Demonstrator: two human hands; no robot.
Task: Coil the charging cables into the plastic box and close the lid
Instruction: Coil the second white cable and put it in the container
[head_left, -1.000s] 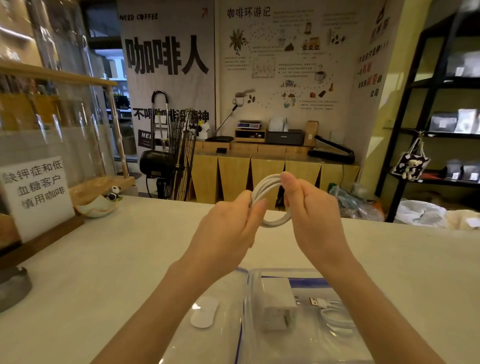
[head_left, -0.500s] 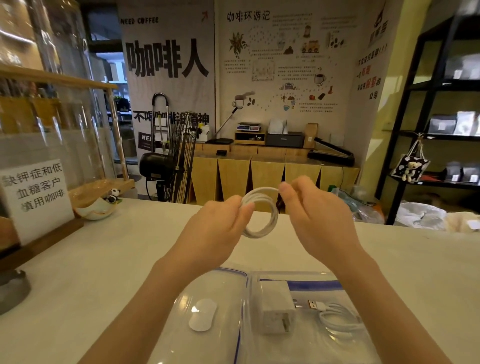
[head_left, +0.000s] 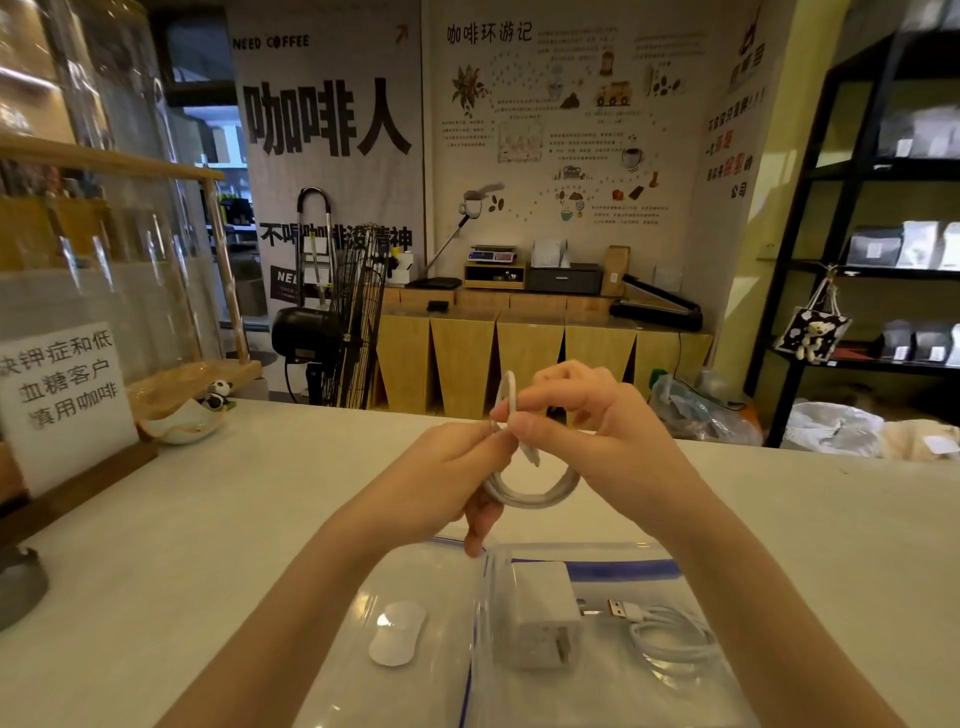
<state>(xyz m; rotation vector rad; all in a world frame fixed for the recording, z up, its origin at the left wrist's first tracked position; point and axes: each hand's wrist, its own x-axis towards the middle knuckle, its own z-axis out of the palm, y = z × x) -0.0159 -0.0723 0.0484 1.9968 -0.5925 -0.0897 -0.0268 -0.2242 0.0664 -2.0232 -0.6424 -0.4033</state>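
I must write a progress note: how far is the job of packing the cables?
Done: one coiled cable and a white charger already lie in the clear plastic box. In hand: both hands, left hand and right hand, hold a second white cable, coiled, above the counter. Left: put this coil in the box and close the lid, which lies open beside it.
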